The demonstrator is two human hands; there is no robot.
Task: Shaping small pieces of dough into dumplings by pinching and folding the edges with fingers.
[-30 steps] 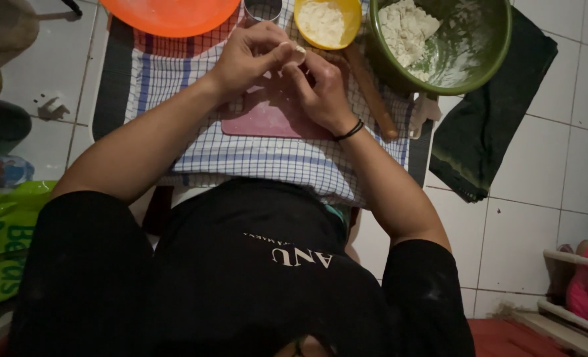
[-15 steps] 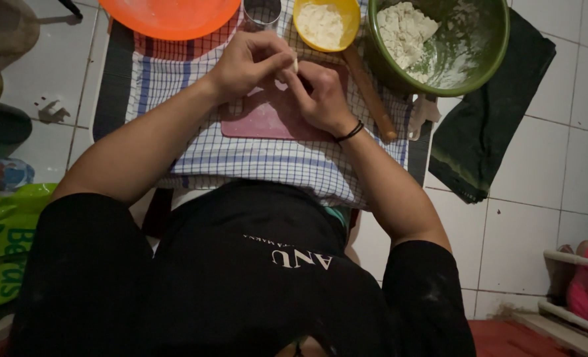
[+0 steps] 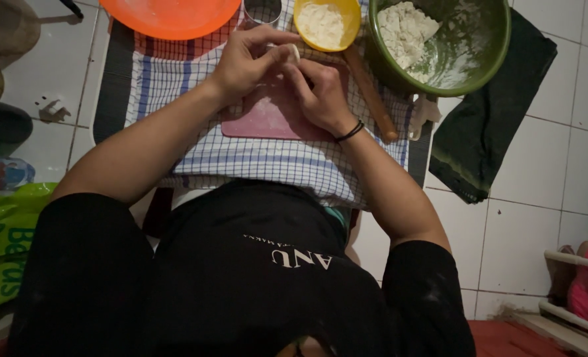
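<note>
Left hand (image 3: 248, 63) and right hand (image 3: 320, 92) meet above the pink board (image 3: 267, 119), fingertips closed together on a small piece of white dough (image 3: 294, 51). The pinch is tight; only a sliver of dough shows between the fingers. Directly beyond the pinch stands a yellow bowl (image 3: 327, 23) of flour. To its right sits a green bowl (image 3: 466, 49) holding a dough mass. A wooden rolling pin (image 3: 370, 96) lies just right of the right hand. An orange basin (image 3: 175, 14) lies beyond the left hand. A checked cloth (image 3: 195, 92) lies under everything.
</note>
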